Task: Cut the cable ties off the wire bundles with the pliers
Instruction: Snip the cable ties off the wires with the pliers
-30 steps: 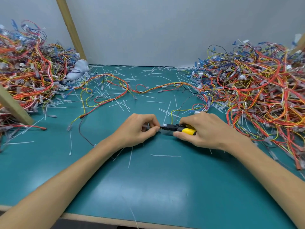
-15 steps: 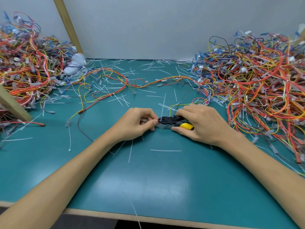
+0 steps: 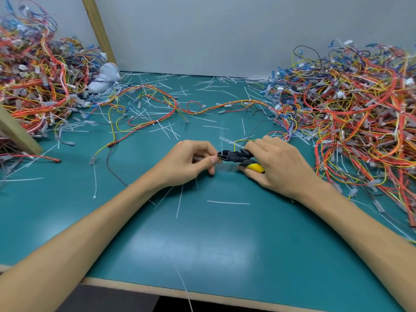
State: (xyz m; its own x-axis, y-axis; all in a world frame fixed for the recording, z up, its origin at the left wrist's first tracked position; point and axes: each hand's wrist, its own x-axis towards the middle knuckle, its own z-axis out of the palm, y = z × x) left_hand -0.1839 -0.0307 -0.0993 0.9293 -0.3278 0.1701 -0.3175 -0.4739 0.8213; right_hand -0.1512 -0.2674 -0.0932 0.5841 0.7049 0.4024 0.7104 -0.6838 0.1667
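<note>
The left hand (image 3: 191,161) pinches a thin wire bundle (image 3: 244,140) between thumb and curled fingers, steadying it at the tool's nose. The right hand (image 3: 278,164) grips the yellow-handled pliers (image 3: 234,156), whose black jaws appear slightly apart at the pinch, probably set around a tie too small to make out. Working low over the table (image 3: 202,244), hands nearly touching, likely keeps the wire steady for a clean snip. The bundle's strands trail toward the tangled right pile (image 3: 351,109); a left pile (image 3: 33,86) sits opposite. Cut ties (image 3: 228,202) litter the table, and a loose harness (image 3: 236,104) stretches behind the hands.
</note>
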